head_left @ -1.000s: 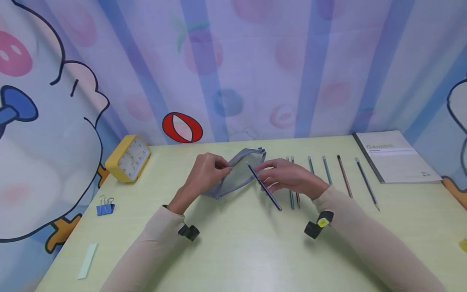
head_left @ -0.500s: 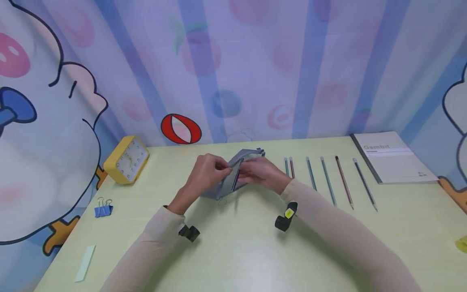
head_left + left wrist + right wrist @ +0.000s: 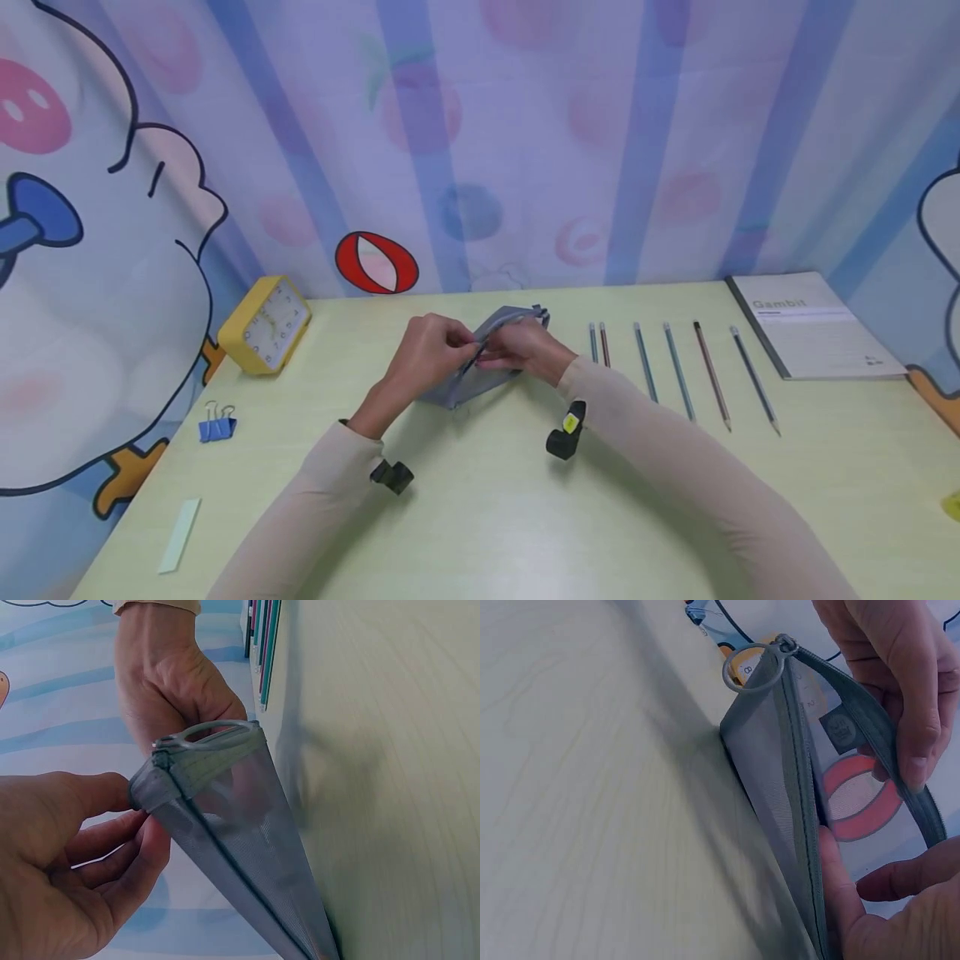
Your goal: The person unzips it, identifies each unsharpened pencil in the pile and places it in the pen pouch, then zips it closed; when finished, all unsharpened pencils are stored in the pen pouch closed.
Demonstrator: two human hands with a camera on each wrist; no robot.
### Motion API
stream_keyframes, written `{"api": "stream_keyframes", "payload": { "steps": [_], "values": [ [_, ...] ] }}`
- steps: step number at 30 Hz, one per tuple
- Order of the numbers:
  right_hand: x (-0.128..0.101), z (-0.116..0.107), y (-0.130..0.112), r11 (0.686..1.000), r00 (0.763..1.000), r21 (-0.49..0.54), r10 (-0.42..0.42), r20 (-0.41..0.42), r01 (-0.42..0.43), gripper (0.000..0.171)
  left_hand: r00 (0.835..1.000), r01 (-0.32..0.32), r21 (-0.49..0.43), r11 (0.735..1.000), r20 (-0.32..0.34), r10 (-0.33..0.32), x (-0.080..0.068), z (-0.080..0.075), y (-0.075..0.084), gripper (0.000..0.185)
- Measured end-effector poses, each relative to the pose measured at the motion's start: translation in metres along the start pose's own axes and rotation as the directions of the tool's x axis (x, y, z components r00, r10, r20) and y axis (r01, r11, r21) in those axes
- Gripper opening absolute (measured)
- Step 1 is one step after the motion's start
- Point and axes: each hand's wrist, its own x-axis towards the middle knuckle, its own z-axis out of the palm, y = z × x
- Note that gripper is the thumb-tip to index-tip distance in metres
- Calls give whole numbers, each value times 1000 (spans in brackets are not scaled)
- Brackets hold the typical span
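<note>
A grey mesh zip pouch [image 3: 487,379] stands open-mouthed at the middle of the table. My left hand [image 3: 427,354] pinches its left rim between thumb and fingers, and the right wrist view shows that rim pulled away from the other zip edge. My right hand [image 3: 521,346] reaches into the mouth; in the right wrist view one finger [image 3: 840,881] lies inside the near wall. The dark pencil carried by this hand is largely hidden by pouch and fingers; I cannot tell whether the fingers still grip it. A grey pull ring [image 3: 754,667] hangs at the zip's end.
Several pencils lie in a row to the right, including a brown one [image 3: 711,371] and a dark blue one [image 3: 753,379]. Beyond them is a notebook [image 3: 817,325]. On the left are a yellow clock [image 3: 262,325], a blue binder clip [image 3: 217,428] and a pale green strip [image 3: 180,535].
My right hand has moved left into the pouch with the dark pencil, which has swung more upright and dropped largely from sight. The left hand keeps its hold on the rim.
</note>
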Motion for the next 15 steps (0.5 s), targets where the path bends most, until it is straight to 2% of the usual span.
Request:
{"api": "stream_keyframes", "payload": {
  "steps": [7,11,15],
  "values": [
    [-9,-2,-4,1000,1000,-7,24,4,-24,44,1000,-3,-3,1000,12,3,1,0,0,14],
    [-19,-5,-6,999,998,-33,16,55,-14,41,1000,2,-4,1000,20,-2,1,-1,1,14],
    [-33,-10,-6,995,992,-98,-18,129,31,43,1000,15,-6,1000,20,-15,0,-1,2,15]
  ]
}}
